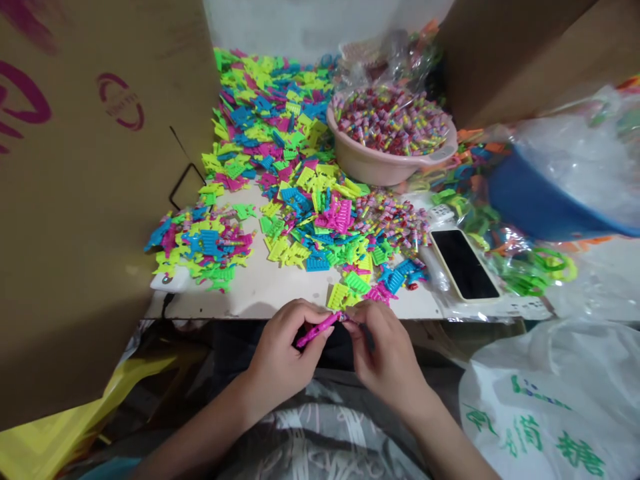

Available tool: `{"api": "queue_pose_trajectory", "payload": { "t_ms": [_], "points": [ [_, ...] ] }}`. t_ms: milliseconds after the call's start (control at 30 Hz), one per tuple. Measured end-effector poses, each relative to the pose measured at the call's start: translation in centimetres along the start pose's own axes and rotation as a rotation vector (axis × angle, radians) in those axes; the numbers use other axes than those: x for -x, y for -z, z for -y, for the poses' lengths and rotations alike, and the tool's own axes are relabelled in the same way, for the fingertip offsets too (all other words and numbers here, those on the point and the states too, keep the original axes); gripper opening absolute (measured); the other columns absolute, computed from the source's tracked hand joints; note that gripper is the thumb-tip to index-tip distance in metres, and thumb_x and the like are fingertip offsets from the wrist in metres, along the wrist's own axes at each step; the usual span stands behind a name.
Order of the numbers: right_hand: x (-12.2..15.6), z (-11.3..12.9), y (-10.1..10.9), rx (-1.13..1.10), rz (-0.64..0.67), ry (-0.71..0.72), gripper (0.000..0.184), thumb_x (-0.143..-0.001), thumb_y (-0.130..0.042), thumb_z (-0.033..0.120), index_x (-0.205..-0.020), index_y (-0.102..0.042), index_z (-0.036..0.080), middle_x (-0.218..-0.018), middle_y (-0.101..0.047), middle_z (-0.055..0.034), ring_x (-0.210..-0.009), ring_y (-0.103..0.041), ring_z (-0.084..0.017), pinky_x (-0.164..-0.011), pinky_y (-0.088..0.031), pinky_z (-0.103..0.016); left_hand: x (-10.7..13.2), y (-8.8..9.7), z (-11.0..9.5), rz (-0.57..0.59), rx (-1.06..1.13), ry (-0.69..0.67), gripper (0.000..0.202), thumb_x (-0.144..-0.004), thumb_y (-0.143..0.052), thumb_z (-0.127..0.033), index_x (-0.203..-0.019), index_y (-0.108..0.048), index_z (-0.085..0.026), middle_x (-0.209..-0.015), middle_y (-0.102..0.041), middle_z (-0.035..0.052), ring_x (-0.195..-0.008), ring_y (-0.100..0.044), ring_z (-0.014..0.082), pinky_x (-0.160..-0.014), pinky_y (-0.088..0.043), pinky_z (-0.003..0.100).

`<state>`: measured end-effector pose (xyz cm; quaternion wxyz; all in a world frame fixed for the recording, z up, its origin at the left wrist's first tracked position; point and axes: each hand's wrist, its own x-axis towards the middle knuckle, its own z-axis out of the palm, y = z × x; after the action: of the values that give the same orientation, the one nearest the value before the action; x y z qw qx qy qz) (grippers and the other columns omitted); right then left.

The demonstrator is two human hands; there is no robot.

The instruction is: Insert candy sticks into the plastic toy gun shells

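At the table's (260, 303) near edge, the left hand (285, 347) pinches a magenta piece (317, 330), and the right hand (385, 343) pinches a small bit (343, 317) at its tip (partly hidden). Just beyond lie heaped pieces (305, 233), then a pink basin (383, 168) of sweets (393, 123); a phone (465, 265) lies to the right.

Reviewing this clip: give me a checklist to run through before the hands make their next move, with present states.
1. Left hand grips the pink plastic piece: ok, between thumb and fingers.
2. Right hand is at the piece's other end: ok, fingertips close to it.
3. Whatever is at the right fingertips is fully seated: cannot tell, too small and partly covered.
4. Loose pieces are well back from the table's front edge: not ok, a yellow piece lies near it.
5. Phone is apart from both hands: ok.
6. Pink basin is upright: ok.
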<state>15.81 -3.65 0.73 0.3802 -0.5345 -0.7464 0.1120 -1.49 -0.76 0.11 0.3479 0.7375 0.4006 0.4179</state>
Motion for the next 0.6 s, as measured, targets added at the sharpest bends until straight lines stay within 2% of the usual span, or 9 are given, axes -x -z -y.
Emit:
{"api": "queue_pose_trajectory", "payload": {
  "t_ms": [133,233,467,600],
  "points": [
    [-0.2,-0.4,0.4,-0.152,0.170,-0.040,0.015,-0.093,-0.047,0.008,-0.086,-0.044,0.022,-0.076,-0.057,-0.0011,-0.069,-0.055,-0.016,-0.061,-0.040,-0.025,0.0,0.7,0.4,0.077,0.013,0.061,0.008,-0.088,-0.061,-0.014,-0.086,-0.058,-0.021,-0.079,-0.065,-0.0014,-0.074,-0.063,0.0114,-0.068,-0.048,0.020],
    [-0.3,-0.8,0.5,-0.237,0.246,-0.071,0.013,-0.094,-0.048,0.012,-0.086,-0.046,0.021,-0.077,-0.058,-0.0016,-0.071,-0.056,-0.017,-0.062,-0.041,-0.025,0.1,1.2,0.8,0.124,0.023,0.127,0.006,-0.088,-0.061,-0.018,-0.083,-0.057,-0.021,-0.077,-0.063,-0.0010,-0.070,-0.062,0.0122,-0.064,-0.047,0.021],
    [0.1,-1.3,-0.1,-0.419,0.276,-0.090,0.012,-0.098,-0.049,0.022,-0.086,-0.050,0.021,-0.078,-0.060,-0.0023,-0.072,-0.058,-0.016,-0.064,-0.046,-0.026,0.5,1.7,0.7,0.197,0.102,0.260,0.009,-0.088,-0.062,-0.025,-0.082,-0.057,-0.021,-0.077,-0.066,0.0007,-0.072,-0.062,0.0146,-0.066,-0.047,0.024],
    [0.2,-0.9,-0.1,-0.386,0.259,-0.088,0.011,-0.098,-0.049,0.022,-0.087,-0.052,0.021,-0.080,-0.061,-0.0033,-0.075,-0.059,-0.017,-0.067,-0.046,-0.027,0.7,1.4,0.7,0.163,0.139,0.281,0.009,-0.088,-0.059,-0.025,-0.081,-0.056,-0.021,-0.077,-0.066,0.0007,-0.071,-0.060,0.0145,-0.066,-0.045,0.024]
  ]
}}
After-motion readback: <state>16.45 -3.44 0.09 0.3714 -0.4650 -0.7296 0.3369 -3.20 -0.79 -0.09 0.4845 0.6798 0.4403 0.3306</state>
